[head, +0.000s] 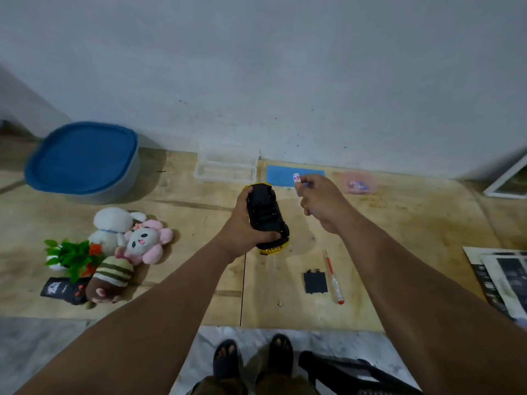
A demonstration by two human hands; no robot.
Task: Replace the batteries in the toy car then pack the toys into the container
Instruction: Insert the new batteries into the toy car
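Observation:
My left hand (pixel 242 223) grips a yellow toy car (pixel 266 216) turned upside down, its black underside facing me. My right hand (pixel 322 203) is raised just right of the car and pinches a small white battery (pixel 296 178) with red and blue print. The black battery cover (pixel 314 281) lies on the wooden board in front of the car, with a red-and-clear screwdriver (pixel 332 276) beside it. A grey container with a blue lid (pixel 82 161) stands at the far left, lid on.
Plush toys (pixel 142 240), a fake plant (pixel 71 256) and a black remote control (pixel 64 290) lie at the left. A clear plastic tray (pixel 226 166), a blue pad (pixel 281 175) and a pink packet (pixel 358 183) sit by the wall. Papers (pixel 502 277) lie at right.

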